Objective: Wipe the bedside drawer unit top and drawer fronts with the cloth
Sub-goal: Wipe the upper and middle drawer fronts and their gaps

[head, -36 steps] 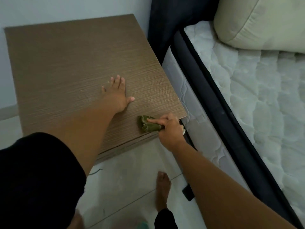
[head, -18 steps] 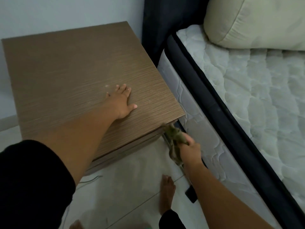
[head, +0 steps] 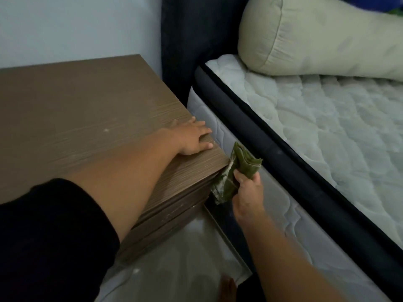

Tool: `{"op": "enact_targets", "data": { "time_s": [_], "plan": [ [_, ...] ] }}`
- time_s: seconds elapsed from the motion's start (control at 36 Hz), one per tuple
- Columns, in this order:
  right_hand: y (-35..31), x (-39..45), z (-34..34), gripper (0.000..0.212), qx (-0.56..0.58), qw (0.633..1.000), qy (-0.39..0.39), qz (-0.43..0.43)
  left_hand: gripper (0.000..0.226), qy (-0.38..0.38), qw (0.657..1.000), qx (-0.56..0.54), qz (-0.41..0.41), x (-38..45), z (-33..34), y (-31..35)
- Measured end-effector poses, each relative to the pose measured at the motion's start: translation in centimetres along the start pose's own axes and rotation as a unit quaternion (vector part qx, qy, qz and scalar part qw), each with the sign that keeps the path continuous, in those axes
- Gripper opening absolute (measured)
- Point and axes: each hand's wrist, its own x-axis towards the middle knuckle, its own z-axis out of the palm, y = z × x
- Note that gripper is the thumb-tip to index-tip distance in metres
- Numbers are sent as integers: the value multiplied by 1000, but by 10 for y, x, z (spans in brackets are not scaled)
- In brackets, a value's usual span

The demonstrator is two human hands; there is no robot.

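Leftmost, a black sleeve (head: 43, 236) covers the upper part of the left arm, which reaches across the wood-grain top of the bedside drawer unit (head: 76, 118). The left hand (head: 193, 138) lies palm down on that top near its front right corner, fingers (head: 204, 129) straight and spread, holding nothing. Pale specks of dust dot the top and the stacked drawer fronts (head: 174, 205) below the front edge.

Just off the unit's front right corner, the folded green cloth (head: 236, 171) sits in the narrow gap between the unit and the bed, touching the corner edge. Its long axis runs nearly upright, tilted a little, with the upper end pointing up and away toward the mattress side and the lower end hanging down past the top drawer front. A whitish streak runs along its left fold. The right hand (head: 247, 195) grips the cloth from below and from the right, fingers curled round its middle.

Further right lie the dark-edged quilted mattress (head: 327, 127) and a cream pillow (head: 316, 33) at its head. A bare foot (head: 227, 288) shows on the pale floor (head: 174, 269).
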Motion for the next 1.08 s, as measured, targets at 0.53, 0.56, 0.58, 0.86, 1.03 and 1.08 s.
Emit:
{"op": "enact_targets", "data": {
  "time_s": [0.53, 0.56, 0.58, 0.86, 1.03, 1.08],
  "plan": [
    [41, 17, -4, 37, 7, 974, -38, -223, 53, 82, 995, 48, -3, 0, 17, 10],
    [43, 16, -5, 36, 3, 972, -41, -232, 54, 92, 994, 51, -4, -2, 19, 8],
    [44, 14, -5, 35, -6, 970, -41, -239, 55, 98, 994, 52, -9, -5, 21, 7],
    [52, 9, 3, 29, -15, 966, 28, -255, 58, 108, 991, 0, -73, -60, 33, -14],
    [72, -11, 10, 44, -42, 964, 39, -260, 55, 124, 985, -21, -115, -99, 46, -40],
    [77, -23, 13, 49, -48, 963, 38, -263, 54, 129, 983, -24, -128, -111, 48, -48]
  ]
}}
